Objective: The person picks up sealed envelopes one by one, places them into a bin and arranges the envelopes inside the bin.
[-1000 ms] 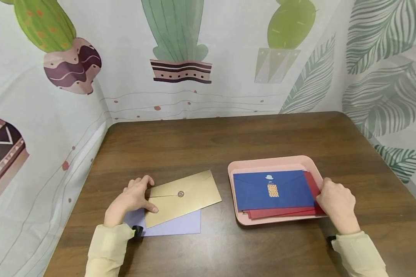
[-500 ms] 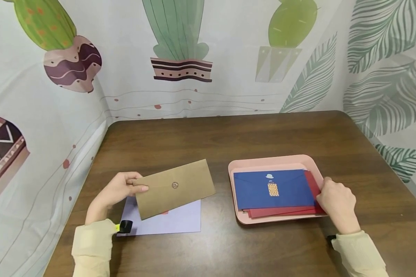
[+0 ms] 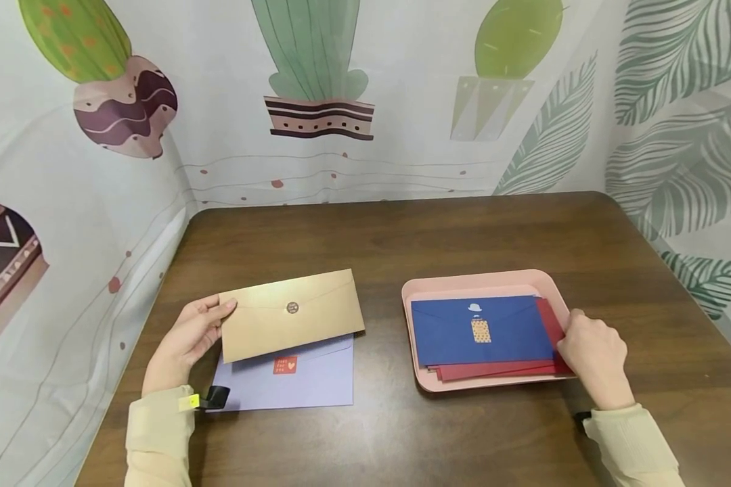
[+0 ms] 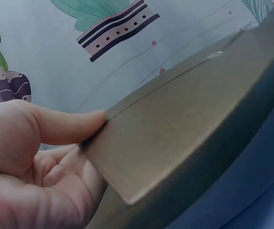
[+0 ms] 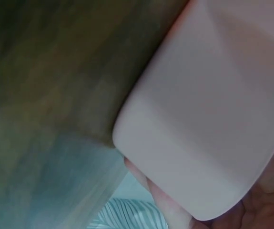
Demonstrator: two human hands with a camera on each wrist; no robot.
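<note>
My left hand (image 3: pixel 189 335) pinches a gold envelope (image 3: pixel 292 318) by its left end, thumb on the front face and fingers behind. A dark round seal sits at the middle of its flap. In the left wrist view the envelope (image 4: pixel 175 124) slants up from the thumb. Beneath it on the table lies a lavender envelope (image 3: pixel 304 385) with a red sticker, its upper part covered. At the right, my right hand (image 3: pixel 593 358) grips the right rim of a pink tray (image 3: pixel 457 289). The right wrist view shows the tray's outer side (image 5: pixel 189 109) close up, fingers at its edge.
Inside the tray a blue envelope (image 3: pixel 451 331) with a hat print lies over red envelopes (image 3: pixel 493 372). The brown wooden table (image 3: pixel 378 250) ends at a curtain (image 3: pixel 402 81) printed with cacti and leaves.
My left hand has lifted the gold envelope off the lavender one and moved it up and left, uncovering the red sticker. The right hand stays on the tray.
</note>
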